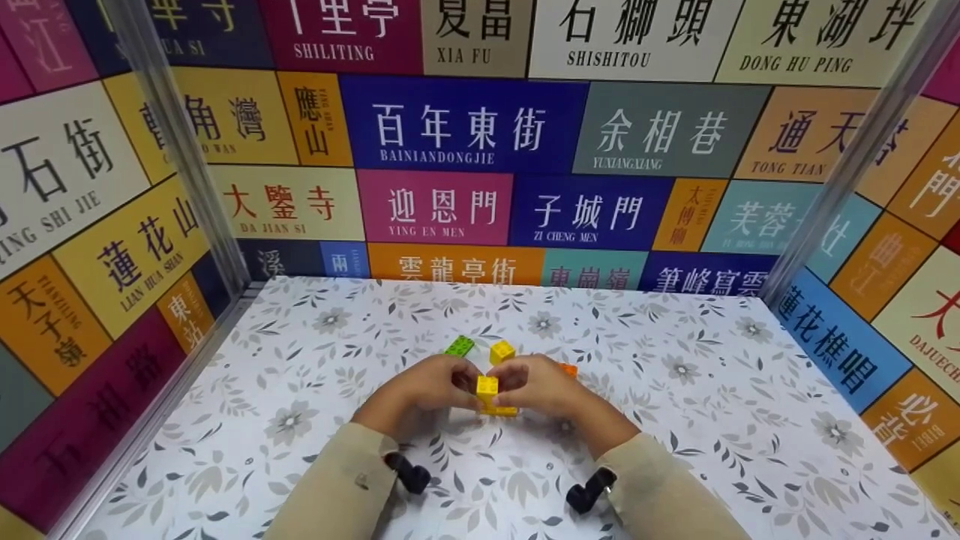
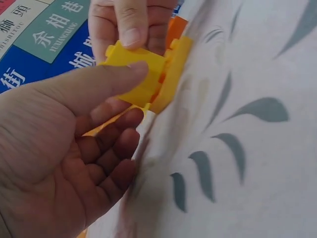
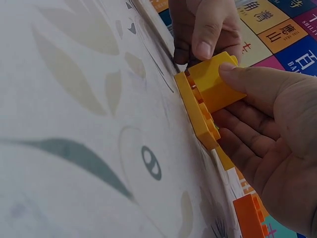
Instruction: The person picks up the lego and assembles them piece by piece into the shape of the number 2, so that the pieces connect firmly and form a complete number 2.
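A square yellow building brick [image 1: 487,385] is between my two hands near the middle of the table. My left hand [image 1: 439,382] pinches it from the left, the thumb lying across its side in the left wrist view. From the other side my right hand [image 1: 540,382] grips it too, thumb [image 3: 233,72] on its face. Directly beneath is a longer, low yellow brick [image 3: 195,111] lying on the tabletop, some of its studs showing. The upper brick looks slightly tilted over it; whether the two are locked together I cannot tell.
Beyond my hands lie a green brick [image 1: 460,346] and another yellow brick [image 1: 502,351]. An orange brick [image 1: 570,370] is partly hidden behind the right hand. The floral-patterned table [image 1: 315,390] ends at sign-covered walls [image 1: 465,127], with clear upright panels at both sides.
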Action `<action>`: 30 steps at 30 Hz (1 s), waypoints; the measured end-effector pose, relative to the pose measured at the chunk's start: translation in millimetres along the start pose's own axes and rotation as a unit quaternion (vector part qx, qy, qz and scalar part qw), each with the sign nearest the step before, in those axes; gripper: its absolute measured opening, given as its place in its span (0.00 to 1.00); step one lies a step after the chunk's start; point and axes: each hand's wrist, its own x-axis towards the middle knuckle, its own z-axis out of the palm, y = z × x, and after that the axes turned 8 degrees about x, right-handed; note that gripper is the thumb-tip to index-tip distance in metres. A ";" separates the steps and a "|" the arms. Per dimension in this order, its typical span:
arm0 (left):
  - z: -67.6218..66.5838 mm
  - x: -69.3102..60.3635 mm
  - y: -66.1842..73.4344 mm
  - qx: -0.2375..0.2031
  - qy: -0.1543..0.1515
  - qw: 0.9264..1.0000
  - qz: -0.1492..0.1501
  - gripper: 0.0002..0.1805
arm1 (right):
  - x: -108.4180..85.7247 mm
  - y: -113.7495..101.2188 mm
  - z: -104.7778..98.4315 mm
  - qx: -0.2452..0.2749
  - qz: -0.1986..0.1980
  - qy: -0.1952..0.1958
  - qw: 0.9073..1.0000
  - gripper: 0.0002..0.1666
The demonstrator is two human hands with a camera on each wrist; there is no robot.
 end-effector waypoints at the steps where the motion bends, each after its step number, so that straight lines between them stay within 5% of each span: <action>1: -1.2 -0.2 -0.4 -0.006 0.002 1.000 0.005 0.19 | 0.1 -0.1 0.0 -0.003 -0.002 0.000 1.000 0.24; 12: -2.8 -2.4 -0.9 -0.032 0.030 0.999 0.022 0.15 | -0.6 -1.9 -1.0 0.006 -0.022 -0.009 1.000 0.25; 30: -3.0 -1.4 0.3 -0.042 0.025 0.999 0.011 0.13 | -2.6 -4.7 -2.6 -0.001 -0.008 0.015 1.000 0.21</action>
